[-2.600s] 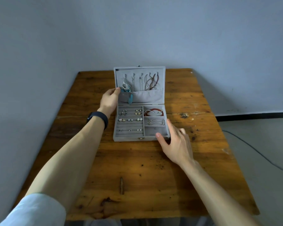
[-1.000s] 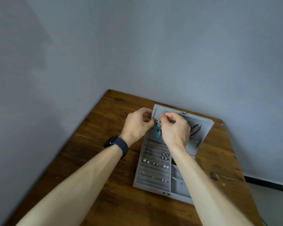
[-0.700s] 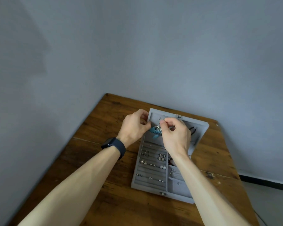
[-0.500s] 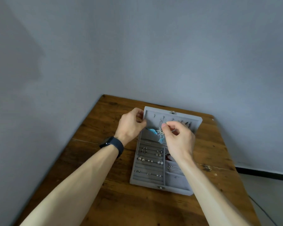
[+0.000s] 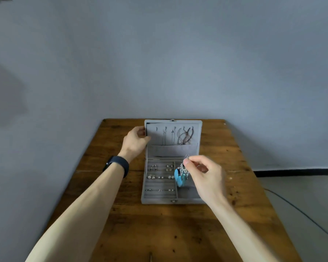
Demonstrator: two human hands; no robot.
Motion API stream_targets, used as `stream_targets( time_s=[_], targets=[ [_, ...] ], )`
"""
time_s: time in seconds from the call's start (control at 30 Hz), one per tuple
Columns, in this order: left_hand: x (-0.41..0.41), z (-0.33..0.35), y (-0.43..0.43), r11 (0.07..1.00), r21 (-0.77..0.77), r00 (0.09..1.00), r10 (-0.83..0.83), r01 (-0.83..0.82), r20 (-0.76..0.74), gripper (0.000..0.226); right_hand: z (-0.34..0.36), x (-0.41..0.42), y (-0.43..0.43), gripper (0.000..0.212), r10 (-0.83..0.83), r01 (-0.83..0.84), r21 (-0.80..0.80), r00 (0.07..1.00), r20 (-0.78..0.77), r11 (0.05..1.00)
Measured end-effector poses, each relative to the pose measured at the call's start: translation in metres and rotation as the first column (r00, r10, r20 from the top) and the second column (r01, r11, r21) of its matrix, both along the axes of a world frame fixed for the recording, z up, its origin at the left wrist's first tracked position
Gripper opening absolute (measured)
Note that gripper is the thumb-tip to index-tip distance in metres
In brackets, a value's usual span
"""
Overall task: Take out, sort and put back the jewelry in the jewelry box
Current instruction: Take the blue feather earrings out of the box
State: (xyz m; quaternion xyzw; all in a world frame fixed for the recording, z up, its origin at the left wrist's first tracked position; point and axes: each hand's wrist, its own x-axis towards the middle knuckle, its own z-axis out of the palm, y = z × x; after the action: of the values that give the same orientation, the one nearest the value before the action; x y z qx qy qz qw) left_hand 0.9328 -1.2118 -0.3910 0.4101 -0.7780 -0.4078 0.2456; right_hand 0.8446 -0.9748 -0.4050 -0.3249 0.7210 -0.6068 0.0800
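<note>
Wooden table (image 5: 159,233) runs from centre to 6 o'clock. Its boards are dark brown and scuffed, with knots and dark specks. Pale chip (image 5: 230,178) on the top at 3 o'clock. Short dark gouge (image 5: 150,259) near the front edge at 6 o'clock. Plain grey-blue wall (image 5: 159,63) spans 9 through 12 to 3. Black skirting (image 5: 295,172) at 3 o'clock, with grey floor (image 5: 314,190) below it. Thin dark cable (image 5: 301,214) crosses the floor at 4 o'clock and leaves frame on the right.
</note>
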Motion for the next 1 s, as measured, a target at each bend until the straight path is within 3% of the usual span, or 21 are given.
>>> stream_targets(
  time_s=[0.2,0.37,0.5,0.63,0.9,1.0],
  targets=[
    [0.012,0.007,0.021,0.999,-0.030,1.000,0.010,-0.011,-0.009,0.050,0.002,0.004,0.022,0.002,-0.032,0.032,0.017,0.999,0.014,0.999],
    [0.040,0.005,0.070,0.994,-0.052,0.994,-0.096,0.093,-0.058,0.030,0.000,0.022,0.038,0.001,-0.004,0.004,-0.008,0.998,0.068,1.000],
    [0.062,0.000,0.122,0.969,0.089,0.961,-0.210,0.228,-0.181,0.013,-0.006,0.043,0.054,0.002,0.019,-0.021,0.027,0.995,0.099,0.999],
    [0.084,-0.008,0.172,0.924,0.208,0.930,-0.266,0.321,-0.256,0.015,-0.016,0.062,0.070,0.001,0.061,-0.069,0.076,0.993,0.103,0.995],
    [0.113,-0.034,0.219,0.925,0.296,0.948,-0.155,0.238,-0.277,0.010,-0.036,0.085,0.100,0.009,0.135,-0.153,0.190,0.985,0.103,0.970],
    [0.118,-0.034,0.226,0.884,0.408,0.951,-0.111,0.227,-0.288,0.012,-0.040,0.090,0.106,0.008,0.161,-0.182,0.190,0.980,0.120,0.965]
  ],
)
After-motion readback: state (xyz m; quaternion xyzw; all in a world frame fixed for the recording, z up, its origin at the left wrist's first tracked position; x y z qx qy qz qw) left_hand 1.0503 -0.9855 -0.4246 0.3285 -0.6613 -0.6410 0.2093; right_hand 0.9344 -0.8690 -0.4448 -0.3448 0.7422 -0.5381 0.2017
